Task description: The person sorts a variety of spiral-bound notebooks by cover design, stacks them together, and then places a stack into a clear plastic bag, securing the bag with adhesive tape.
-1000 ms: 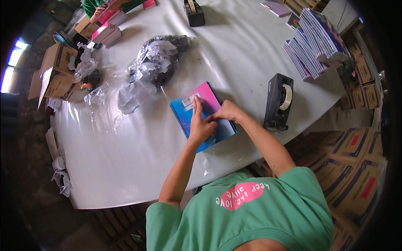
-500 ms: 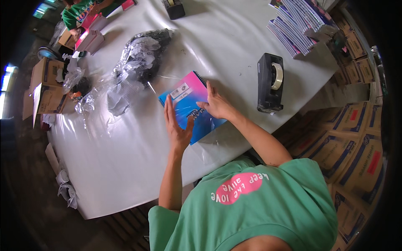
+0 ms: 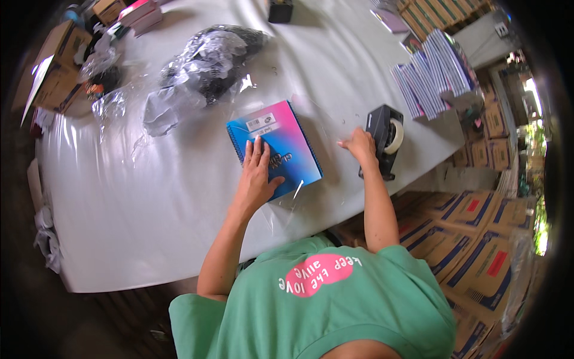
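A pink-and-blue spiral notebook (image 3: 293, 140) lies on the white-covered table in clear plastic, with a white barcode label near its far edge. Coils show along both its left and right sides. My left hand (image 3: 256, 173) rests flat on its left part, fingers stretched and thumb apart. To the right stands a black tape dispenser (image 3: 378, 127) with a roll of clear tape (image 3: 394, 136). Against the dispenser's left side is my right hand (image 3: 362, 146), its thumb pointing left away from the partly curled fingers; I see nothing held in it.
Crumpled clear plastic and paper (image 3: 209, 60) lie beyond the notebook. Several stacked notebooks (image 3: 433, 75) sit at the far right, and another black dispenser (image 3: 280, 11) at the far edge. An open carton (image 3: 60, 72) stands at left; cartons (image 3: 478, 239) are piled beside the table at right.
My right hand has left the notebook and moved right to the tape dispenser. My left hand stays on the notebook. The whole view has shifted, and the person at the far left is out of sight.
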### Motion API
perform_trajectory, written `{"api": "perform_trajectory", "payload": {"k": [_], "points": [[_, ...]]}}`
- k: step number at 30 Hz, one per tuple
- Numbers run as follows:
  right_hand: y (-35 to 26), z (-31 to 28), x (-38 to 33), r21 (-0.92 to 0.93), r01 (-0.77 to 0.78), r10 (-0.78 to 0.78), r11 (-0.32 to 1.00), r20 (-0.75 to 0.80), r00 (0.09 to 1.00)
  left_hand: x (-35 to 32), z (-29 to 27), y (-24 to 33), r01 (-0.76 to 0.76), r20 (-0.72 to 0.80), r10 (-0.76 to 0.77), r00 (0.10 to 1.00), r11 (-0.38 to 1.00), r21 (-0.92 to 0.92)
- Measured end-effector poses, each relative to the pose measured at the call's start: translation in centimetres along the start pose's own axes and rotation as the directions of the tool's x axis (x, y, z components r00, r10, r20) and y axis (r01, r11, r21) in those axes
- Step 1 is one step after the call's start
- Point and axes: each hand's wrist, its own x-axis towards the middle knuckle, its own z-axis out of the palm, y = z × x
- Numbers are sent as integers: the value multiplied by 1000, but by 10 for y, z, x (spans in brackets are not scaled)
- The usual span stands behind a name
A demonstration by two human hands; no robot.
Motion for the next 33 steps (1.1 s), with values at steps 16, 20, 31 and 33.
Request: {"api": "perform_trajectory", "payload": {"k": [16, 20, 31, 33], "points": [[-87, 2, -73, 708, 39, -536, 705, 495, 684, 9, 4, 30, -86, 95, 73, 993, 987, 138], [-88, -25, -62, 701, 253, -739, 667, 575, 352, 17, -2, 28, 5, 160, -24, 987, 993, 120], [-177, -9, 107, 594, 529, -796, 605, 445, 410, 12, -4, 24, -79, 59, 78, 995, 996, 26], [-173, -20, 139, 722, 471, -814, 506, 220, 537, 12, -5, 26, -93, 106, 91, 990, 996, 10]]}}
